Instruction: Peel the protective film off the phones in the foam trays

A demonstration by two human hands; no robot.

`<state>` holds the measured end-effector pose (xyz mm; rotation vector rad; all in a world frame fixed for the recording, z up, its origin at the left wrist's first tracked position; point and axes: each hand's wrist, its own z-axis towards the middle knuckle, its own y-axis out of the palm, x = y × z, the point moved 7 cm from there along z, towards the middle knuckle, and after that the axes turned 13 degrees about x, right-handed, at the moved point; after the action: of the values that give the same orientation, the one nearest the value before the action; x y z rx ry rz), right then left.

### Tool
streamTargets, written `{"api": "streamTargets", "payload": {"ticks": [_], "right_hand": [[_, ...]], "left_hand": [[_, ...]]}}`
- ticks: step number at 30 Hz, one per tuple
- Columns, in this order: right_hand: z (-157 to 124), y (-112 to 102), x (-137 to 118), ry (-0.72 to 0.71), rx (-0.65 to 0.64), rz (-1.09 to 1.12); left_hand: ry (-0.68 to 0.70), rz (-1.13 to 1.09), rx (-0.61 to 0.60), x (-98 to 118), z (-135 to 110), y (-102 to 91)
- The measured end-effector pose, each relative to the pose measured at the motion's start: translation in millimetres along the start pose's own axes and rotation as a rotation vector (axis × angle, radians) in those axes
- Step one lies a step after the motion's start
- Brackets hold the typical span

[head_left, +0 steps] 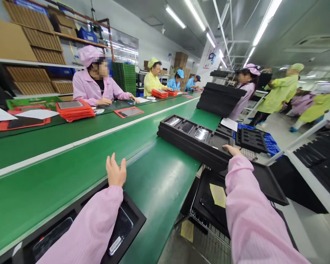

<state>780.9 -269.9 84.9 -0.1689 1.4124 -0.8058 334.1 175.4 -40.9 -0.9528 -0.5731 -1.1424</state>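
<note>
Landmark = foam tray stack (192, 145), black, on the green work surface (165, 176), ahead of the wearer.

Right hand (233, 150): at the stack's right end, thumb on the top rim by the last pocket. Other fingers hidden, so can't tell if it's gripping or just resting there.

Left hand (116, 171): released, fingers spread, nothing held; nearer the wearer and left of the stack, over the far edge of a lower foam tray (139, 219).

Stack's top tray: pockets in a row. Three from the left carry glossy phone-sized panels (201, 134); rightmost is dark with a small white label (215, 147), contents unclear.

Lower tray: left of the stack, closer to the wearer. Glossy phone (123, 223) with a white label strip at its right end, second phone (53, 238) further left, partly behind the sleeve.

Behind the stack: taller pile of black trays (220, 101). Right of it, lower down: wire cart (209, 234) with a black tray and yellow paper (217, 195). Left, across the green belt (71, 157): co-worker in pink (95, 86), beside a red folder pile (75, 113).
</note>
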Motion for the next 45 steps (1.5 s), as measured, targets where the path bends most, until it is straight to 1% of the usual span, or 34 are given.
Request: {"api": "streamTargets", "payload": {"ticks": [2, 4, 6, 9, 11, 13, 15, 16, 18, 21, 23, 25, 28, 32, 36, 38, 41, 43, 45], "right_hand": [[4, 5, 14, 0.090, 0.009, -0.059], [6, 6, 19, 0.144, 0.023, -0.069], [7, 3, 13, 0.165, 0.048, -0.037], [8, -10, -10, 0.182, 0.077, 0.060], [5, -19, -25, 0.194, 0.058, 0.151], [-7, -26, -32, 0.199, 0.009, 0.252], [-31, -30, -27, 0.191, -0.032, 0.355], [-48, -31, -20, 0.181, -0.037, 0.407], [-88, -34, 3, 0.167, -0.022, 0.507], [-153, -42, 51, 0.178, 0.024, 0.649], [-191, -48, 83, 0.218, 0.024, 0.713], [-221, -54, 110, 0.277, 0.016, 0.745], [-252, -65, 141, 0.367, 0.005, 0.756], [-273, -81, 166, 0.456, 0.009, 0.754], [-283, -99, 182, 0.485, 0.003, 0.726], [-287, -103, 192, 0.512, -0.025, 0.684], [-291, -96, 206, 0.565, -0.073, 0.612], [-286, -84, 207, 0.567, -0.079, 0.590], [-274, -66, 201, 0.538, -0.057, 0.586]], "left_hand": [[0.003, 0.013, -0.008, 0, 0, 0.5], [0.008, 0.025, -0.010, 0, 0, 0.5], [0.015, 0.031, -0.007, 0, 0, -0.1], [0.024, 0.028, -0.006, 3, 0, -1.3], [0.029, 0.021, -0.006, 5, 0, -2.1], [0.034, 0.013, -0.008, 6, 0, -2.4], [0.038, 0.007, -0.021, 6, 0, -1.6], [0.038, 0.004, -0.034, 6, 0, -0.8], [0.032, 0.003, -0.072, 5, 0, 1.6], [0.007, 0.014, -0.126, 3, -1, 4.1], [-0.014, 0.027, -0.150, 2, -1, 4.3], [-0.030, 0.040, -0.167, 2, -2, 3.7], [-0.048, 0.057, -0.196, 3, -3, 2.7], [-0.064, 0.079, -0.229, 6, -5, 2.0], [-0.094, 0.101, -0.259, 7, -5, 2.9], [-0.109, 0.106, -0.270, 7, -5, 3.2], [-0.126, 0.106, -0.285, 8, -6, 3.0], [-0.133, 0.105, -0.297, 9, -6, 2.7], [-0.135, 0.110, -0.306, 9, -7, 2.0]]}}
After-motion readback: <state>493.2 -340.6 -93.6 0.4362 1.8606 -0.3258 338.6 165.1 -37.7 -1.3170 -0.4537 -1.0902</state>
